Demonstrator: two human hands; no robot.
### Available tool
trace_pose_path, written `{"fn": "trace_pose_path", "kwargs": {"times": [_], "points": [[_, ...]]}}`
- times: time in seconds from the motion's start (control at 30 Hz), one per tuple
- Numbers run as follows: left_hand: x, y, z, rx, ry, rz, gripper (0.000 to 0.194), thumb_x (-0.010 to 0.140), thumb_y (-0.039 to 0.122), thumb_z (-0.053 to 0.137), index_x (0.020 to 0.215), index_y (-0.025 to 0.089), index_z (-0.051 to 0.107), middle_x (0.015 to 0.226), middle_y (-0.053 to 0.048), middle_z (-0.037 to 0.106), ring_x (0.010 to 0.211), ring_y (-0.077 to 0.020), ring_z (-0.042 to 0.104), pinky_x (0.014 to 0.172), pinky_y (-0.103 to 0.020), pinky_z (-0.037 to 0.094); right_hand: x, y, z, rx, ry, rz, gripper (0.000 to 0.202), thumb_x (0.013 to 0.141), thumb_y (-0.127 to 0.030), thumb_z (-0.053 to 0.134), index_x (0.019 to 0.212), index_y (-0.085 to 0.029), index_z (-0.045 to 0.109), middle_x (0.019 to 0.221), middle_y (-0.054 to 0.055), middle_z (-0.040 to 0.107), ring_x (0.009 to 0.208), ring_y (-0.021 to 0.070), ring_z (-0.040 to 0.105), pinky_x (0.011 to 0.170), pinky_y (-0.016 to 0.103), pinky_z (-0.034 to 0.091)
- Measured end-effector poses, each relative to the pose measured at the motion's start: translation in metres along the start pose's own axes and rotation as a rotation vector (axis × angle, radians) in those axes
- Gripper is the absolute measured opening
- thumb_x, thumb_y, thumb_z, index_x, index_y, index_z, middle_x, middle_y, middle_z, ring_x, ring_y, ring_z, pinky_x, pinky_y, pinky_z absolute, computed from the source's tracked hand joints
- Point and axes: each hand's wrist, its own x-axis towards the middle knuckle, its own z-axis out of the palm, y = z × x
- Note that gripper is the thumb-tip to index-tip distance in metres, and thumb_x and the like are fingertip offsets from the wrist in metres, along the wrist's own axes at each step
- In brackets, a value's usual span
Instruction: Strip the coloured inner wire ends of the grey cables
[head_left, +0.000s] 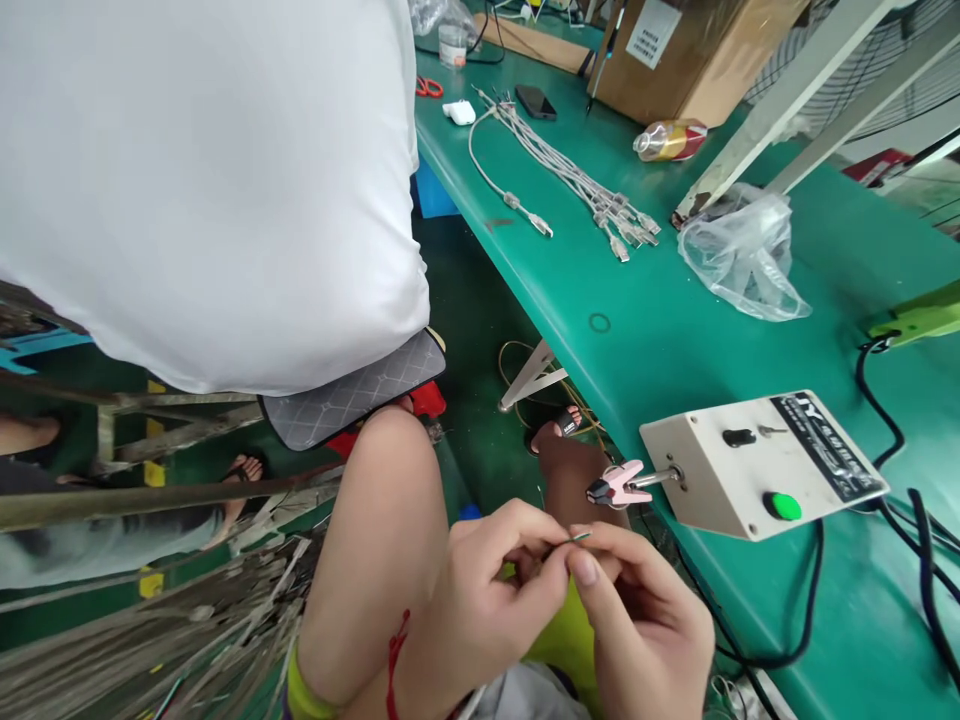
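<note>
My left hand [502, 590] and my right hand [652, 610] meet above my lap, fingertips together. Between them shows a short, thin green wire [580, 537], pinched from both sides; its far end is hidden by the fingers. Just beyond my hands, a pink and black clip [619, 487] sticks out on a metal rod from a beige control box [757, 465]. The box has a green button, a black knob and a small switch, and stands at the edge of the green table [675, 330].
A bundle of grey USB cables [577, 180] lies farther up the table, near a phone [535, 102], a plastic bottle [670, 140] and a clear bag [750, 250]. Black cords [817, 600] trail right of the box. A person in a white shirt [225, 180] sits close on the left.
</note>
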Motion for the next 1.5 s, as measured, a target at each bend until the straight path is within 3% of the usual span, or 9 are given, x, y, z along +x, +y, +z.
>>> {"fn": "trace_pose_path", "kwargs": {"times": [0.33,0.6,0.73,0.9,1.03,1.17,1.23,1.37,1.5], "points": [[-0.001,-0.009,0.003,0.02,0.042,-0.002,0.008,0.104,0.023,0.079,0.099,0.028,0.076,0.066,0.005,0.071,0.05,-0.0132,0.065,0.049,-0.02,0.046,0.004,0.008,0.002,0.209,0.069,0.209,0.02,0.094,-0.042,0.097,0.09,-0.023,0.091,0.071,0.004,0.078,0.058,0.014,0.064,0.054,0.02,0.053],[0.0,-0.006,0.003,-0.034,0.001,-0.094,0.009,0.106,0.023,0.078,0.098,0.021,0.077,0.066,0.002,0.07,0.053,-0.0115,0.063,0.052,-0.018,0.045,0.008,0.004,0.004,0.238,0.048,0.151,0.016,0.096,-0.039,0.096,0.101,-0.024,0.091,0.062,-0.003,0.062,0.055,0.0122,0.056,0.056,0.02,0.052],[0.0,-0.004,0.004,-0.033,-0.021,-0.058,0.01,0.107,0.02,0.075,0.096,0.02,0.075,0.066,0.003,0.068,0.053,-0.0099,0.059,0.052,-0.017,0.043,0.004,0.008,0.004,0.196,0.061,0.132,0.01,0.095,-0.032,0.098,0.1,-0.025,0.092,0.064,-0.002,0.068,0.054,0.0117,0.057,0.053,0.02,0.051],[0.001,-0.005,0.004,-0.065,-0.003,-0.079,0.008,0.105,0.019,0.077,0.098,0.021,0.074,0.067,0.004,0.066,0.054,-0.0091,0.061,0.054,-0.015,0.045,0.004,0.011,0.002,0.246,0.068,0.234,0.018,0.094,-0.04,0.098,0.096,-0.023,0.092,0.074,0.004,0.078,0.059,0.0141,0.062,0.055,0.022,0.052],[0.006,-0.003,0.005,-0.1,-0.002,-0.102,0.008,0.107,0.019,0.072,0.099,0.021,0.072,0.069,0.004,0.067,0.055,-0.0093,0.061,0.054,-0.015,0.045,0.016,0.013,0.006,0.369,0.043,0.222,0.039,0.104,-0.051,0.086,0.08,-0.02,0.088,0.052,-0.001,0.059,0.048,0.0115,0.047,0.049,0.022,0.042],[0.015,0.001,0.002,-0.012,0.02,-0.055,0.013,0.107,0.016,0.071,0.095,0.021,0.069,0.066,0.006,0.061,0.052,-0.0073,0.053,0.051,-0.016,0.038,0.035,0.016,0.009,0.681,0.05,0.385,0.047,0.1,-0.067,0.083,0.117,-0.024,0.092,0.077,0.003,0.07,0.062,0.0165,0.059,0.06,0.028,0.055],[0.019,0.003,0.001,0.06,0.043,-0.021,0.014,0.105,0.015,0.071,0.093,0.021,0.068,0.067,0.007,0.057,0.052,-0.0071,0.05,0.051,-0.016,0.038,0.042,0.017,0.009,0.804,0.028,0.453,0.052,0.101,-0.068,0.082,0.133,-0.028,0.089,0.076,0.0,0.064,0.058,0.0141,0.051,0.057,0.026,0.053],[0.025,0.006,-0.002,0.125,0.065,0.048,0.016,0.101,0.008,0.07,0.094,0.023,0.067,0.068,0.008,0.054,0.052,-0.0061,0.051,0.052,-0.014,0.039,0.048,0.016,0.012,0.855,-0.023,0.389,0.043,0.102,-0.068,0.083,0.119,-0.03,0.093,0.054,-0.012,0.028,0.046,0.0098,0.009,0.04,0.021,0.024],[0.027,0.008,-0.001,0.168,0.081,0.074,0.016,0.101,0.009,0.07,0.093,0.023,0.066,0.067,0.008,0.056,0.051,-0.0066,0.053,0.051,-0.013,0.041,0.048,0.015,0.018,0.844,0.01,0.371,0.037,0.101,-0.067,0.088,0.11,-0.032,0.094,0.05,-0.015,0.015,0.043,0.0071,-0.002,0.037,0.021,0.013]]}}
